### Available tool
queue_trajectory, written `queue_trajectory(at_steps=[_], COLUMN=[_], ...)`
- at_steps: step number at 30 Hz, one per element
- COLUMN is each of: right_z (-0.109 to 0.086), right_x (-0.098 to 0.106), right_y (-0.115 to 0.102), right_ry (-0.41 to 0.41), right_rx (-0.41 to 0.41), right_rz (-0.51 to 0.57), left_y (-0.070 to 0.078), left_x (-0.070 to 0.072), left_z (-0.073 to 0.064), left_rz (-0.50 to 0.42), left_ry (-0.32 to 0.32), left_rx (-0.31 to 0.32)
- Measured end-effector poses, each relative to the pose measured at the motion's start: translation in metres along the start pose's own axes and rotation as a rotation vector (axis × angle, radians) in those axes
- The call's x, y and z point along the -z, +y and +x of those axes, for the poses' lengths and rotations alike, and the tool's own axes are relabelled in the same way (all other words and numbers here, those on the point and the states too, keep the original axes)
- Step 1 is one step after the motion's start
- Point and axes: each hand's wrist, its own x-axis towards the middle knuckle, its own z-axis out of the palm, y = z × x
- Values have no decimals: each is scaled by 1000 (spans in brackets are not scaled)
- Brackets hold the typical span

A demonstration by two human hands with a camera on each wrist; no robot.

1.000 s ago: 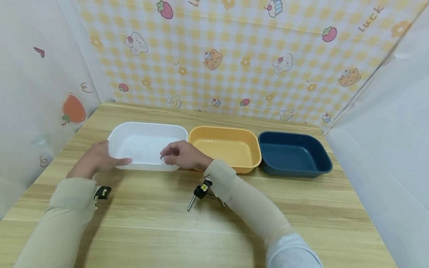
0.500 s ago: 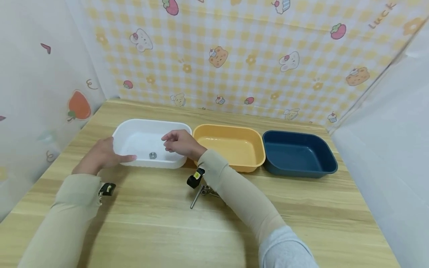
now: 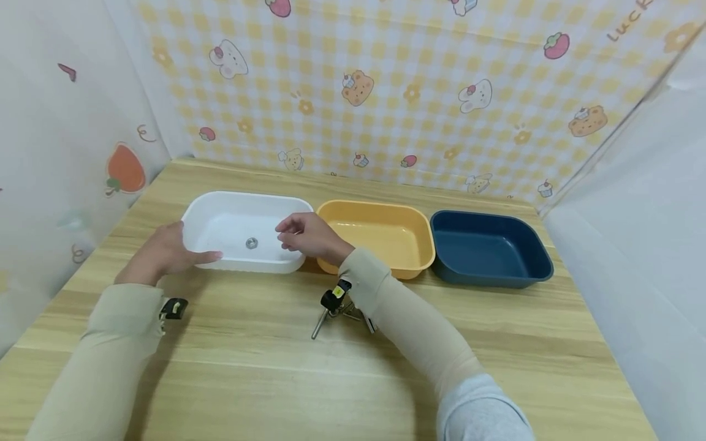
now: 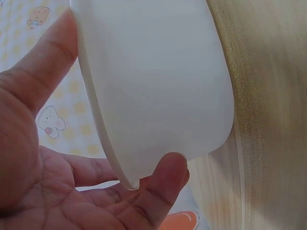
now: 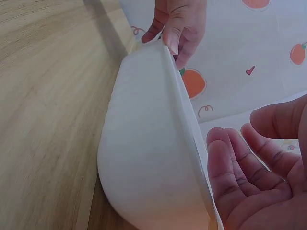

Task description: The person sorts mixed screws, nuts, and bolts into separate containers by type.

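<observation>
My left hand [image 3: 165, 250] grips the left end of the white plastic bin [image 3: 265, 267]. Its thumb [image 4: 45, 60] lies along the near rim, and the other fingers bend against the end wall in the left wrist view. On the bin's floor, near the middle, lies a silver hex nut [image 3: 251, 243]. My right hand [image 3: 311, 237] hovers over the bin's right end with loosely bent fingers [image 5: 223, 165] and nothing between them. Seen from the right wrist, the thumb stands apart from the fingertips, which are just beyond the bin's rim.
A yellow bin [image 3: 380, 264] stands right of the white one, then a dark blue bin [image 3: 485, 278]. Metal bolts [image 3: 318, 324] and nuts lie on the wooden table [image 3: 265, 367], partly hidden under my right wrist. A checked cloth [image 3: 386, 135] hangs behind.
One second ago my right hand pinched the nut at the white bin's near rim. It has let go and the nut lies inside, slightly farther back than half a second ago. My left hand stays put.
</observation>
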Motion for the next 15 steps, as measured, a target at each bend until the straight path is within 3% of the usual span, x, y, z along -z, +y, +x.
queue_trajectory(at_steps=[6,15], right_z=[-19,-48], right_x=[6,23], right_y=[10,16], right_ry=[-38,-81], right_rx=[22,123], right_rz=[-120,-267], left_y=[-3,1], left_x=[-3,0], left_z=[-2,0], left_rz=[10,-11], left_ry=[-25,-25], left_rx=[30,22])
